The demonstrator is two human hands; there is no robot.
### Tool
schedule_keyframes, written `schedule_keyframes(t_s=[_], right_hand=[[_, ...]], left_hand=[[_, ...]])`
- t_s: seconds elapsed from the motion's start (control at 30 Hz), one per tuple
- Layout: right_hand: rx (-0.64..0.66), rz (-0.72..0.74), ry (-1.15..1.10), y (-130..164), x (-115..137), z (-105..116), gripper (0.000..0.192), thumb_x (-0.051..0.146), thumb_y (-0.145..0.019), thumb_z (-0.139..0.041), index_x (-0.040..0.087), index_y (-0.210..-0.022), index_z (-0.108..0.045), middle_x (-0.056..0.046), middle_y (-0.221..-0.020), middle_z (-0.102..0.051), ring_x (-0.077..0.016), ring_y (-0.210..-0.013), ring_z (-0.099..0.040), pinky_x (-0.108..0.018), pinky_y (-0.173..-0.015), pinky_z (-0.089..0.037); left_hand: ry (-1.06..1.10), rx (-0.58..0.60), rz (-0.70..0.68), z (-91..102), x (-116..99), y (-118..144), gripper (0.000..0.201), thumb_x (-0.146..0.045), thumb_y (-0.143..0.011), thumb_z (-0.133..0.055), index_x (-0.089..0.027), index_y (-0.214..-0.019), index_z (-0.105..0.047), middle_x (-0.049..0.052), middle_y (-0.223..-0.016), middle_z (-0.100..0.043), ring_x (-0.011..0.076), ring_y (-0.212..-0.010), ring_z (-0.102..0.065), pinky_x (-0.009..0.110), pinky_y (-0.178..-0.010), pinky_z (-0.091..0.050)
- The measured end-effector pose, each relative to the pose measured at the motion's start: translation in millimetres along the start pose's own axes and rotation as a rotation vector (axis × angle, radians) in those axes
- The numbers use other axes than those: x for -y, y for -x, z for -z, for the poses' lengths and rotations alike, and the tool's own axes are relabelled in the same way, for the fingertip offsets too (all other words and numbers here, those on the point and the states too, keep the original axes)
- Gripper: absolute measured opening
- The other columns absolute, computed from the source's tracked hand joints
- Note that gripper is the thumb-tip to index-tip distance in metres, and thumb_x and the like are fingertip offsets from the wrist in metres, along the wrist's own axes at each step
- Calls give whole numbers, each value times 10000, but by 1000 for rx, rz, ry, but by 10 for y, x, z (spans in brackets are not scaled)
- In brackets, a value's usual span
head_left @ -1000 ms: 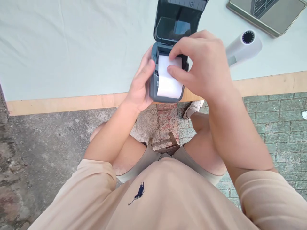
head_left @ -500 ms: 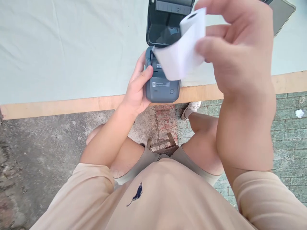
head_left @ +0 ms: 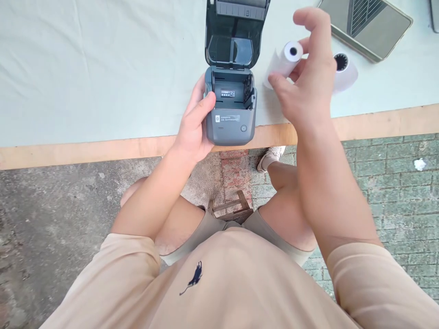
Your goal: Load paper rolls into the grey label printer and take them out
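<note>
A: Head view: paper roll [head_left: 284, 61] pinched in right hand [head_left: 308, 87], just above the table [head_left: 103, 68], right of the label printer [head_left: 230, 107].
B: Left hand [head_left: 195, 125]?
A: Clasps the printer's left side at the table edge, lid up. Second roll [head_left: 345, 71] behind the right hand.

Paper roll [head_left: 284, 61] in right hand [head_left: 307, 87]

**Count around the printer**

One grey printer [head_left: 230, 112], lid up, sits at the worktop [head_left: 103, 68] edge. Two paper rolls lie to its right: one roll [head_left: 284, 61] just beside it, the second roll [head_left: 345, 71] farther right. One flat metal device [head_left: 366, 25] lies beyond those.
</note>
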State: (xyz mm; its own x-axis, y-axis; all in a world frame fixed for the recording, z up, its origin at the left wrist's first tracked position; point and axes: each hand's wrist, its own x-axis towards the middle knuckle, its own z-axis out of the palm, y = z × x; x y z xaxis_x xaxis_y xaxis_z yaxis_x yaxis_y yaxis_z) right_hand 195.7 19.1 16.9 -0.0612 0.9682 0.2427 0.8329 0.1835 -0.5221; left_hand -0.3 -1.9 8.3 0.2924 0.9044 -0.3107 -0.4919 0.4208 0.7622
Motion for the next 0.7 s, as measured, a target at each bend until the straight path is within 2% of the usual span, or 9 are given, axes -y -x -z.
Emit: schedule_keyframes(t_s=[0.1, 0.17, 0.23, 0.3, 0.37, 0.43, 0.5, 0.6, 0.7], right_hand=[[-54, -145, -74, 2, 13, -11, 627, 98, -699, -530, 227, -1290, -366, -11, -921, -600, -122, -707, -520, -285, -715, -489], [-60, -111, -95, 43, 47, 74, 654, 157, -700, -605, 207, -1303, -357, -31, -1061, -593, -130, -848, -558, -298, -772, -496], [-146, -29, -110, 119, 73, 228, 633, 245, -726, -640, 236, -1285, -345, -39, -1224, -520, -156, -1001, -558, -313, -736, -489], [-322, 24, -27, 208, 50, 388, 458, 293, -784, -594, 272, -1188, -379, -15, -1184, -489, -166, -1000, -553, -342, -705, -456], [-452, -1, 120, 277, -41, 476, 372, 260, -768, -602, 255, -1082, -404, -12, -1069, -468, -182, -1001, -513, -400, -797, -434], [-440, -89, 195, 306, -175, 459, 484, 175, -638, -680, 222, -1025, -395, -38, -1070, -431, -206, -1049, -437, -441, -914, -396], [-360, -182, 159, 294, -307, 370, 549, 100, -537, -683, 210, -973, -369, -62, -1065, -432, -201, -1002, -414, -433, -907, -395], [-337, -252, 40, 234, -414, 245, 430, 83, -577, -611, 227, -891, -355, -33, -953, -447, -154, -833, -414, -355, -798, -387], [-376, -214, -160, 165, -388, 227, 322, 100, -626, -524, 225, -887, -383, -16, -857, -406, -131, -745, -388, -311, -734, -348]], left_hand=[[-22, 53, -49, 9, 8, -8, 290, -302, -900, -476, -321, -1179, -555, -31, -1196, -647, 209, -1323, -474, 338, -1062, -479], [-23, 86, -73, 25, 21, -19, 300, -309, -900, -481, -312, -1194, -543, -23, -1185, -649, 217, -1319, -477, 346, -1054, -483], [-22, 101, -76, 46, 38, -31, 327, -328, -896, -494, -308, -1221, -527, -12, -1173, -651, 228, -1307, -487, 357, -1044, -487], [-23, 106, -72, 63, 52, -42, 354, -342, -891, -507, -308, -1243, -512, -9, -1174, -649, 235, -1299, -494, 363, -1042, -485], [-21, 108, -74, 69, 60, -50, 367, -344, -887, -514, -307, -1251, -505, -10, -1187, -641, 237, -1302, -491, 365, -1049, -478], [-16, 112, -83, 66, 61, -56, 363, -344, -883, -520, -304, -1244, -509, -11, -1198, -633, 237, -1309, -483, 365, -1054, -473], [-14, 121, -96, 58, 58, -61, 347, -346, -881, -526, -301, -1224, -520, -11, -1201, -628, 240, -1311, -479, 363, -1056, -472], [-13, 129, -105, 52, 50, -67, 333, -342, -877, -532, -302, -1208, -529, -11, -1204, -624, 243, -1311, -478, 362, -1059, -470], [-18, 129, -93, 59, 46, -68, 358, -340, -875, -538, -309, -1231, -518, -9, -1211, -624, 244, -1313, -476, 362, -1052, -475]])
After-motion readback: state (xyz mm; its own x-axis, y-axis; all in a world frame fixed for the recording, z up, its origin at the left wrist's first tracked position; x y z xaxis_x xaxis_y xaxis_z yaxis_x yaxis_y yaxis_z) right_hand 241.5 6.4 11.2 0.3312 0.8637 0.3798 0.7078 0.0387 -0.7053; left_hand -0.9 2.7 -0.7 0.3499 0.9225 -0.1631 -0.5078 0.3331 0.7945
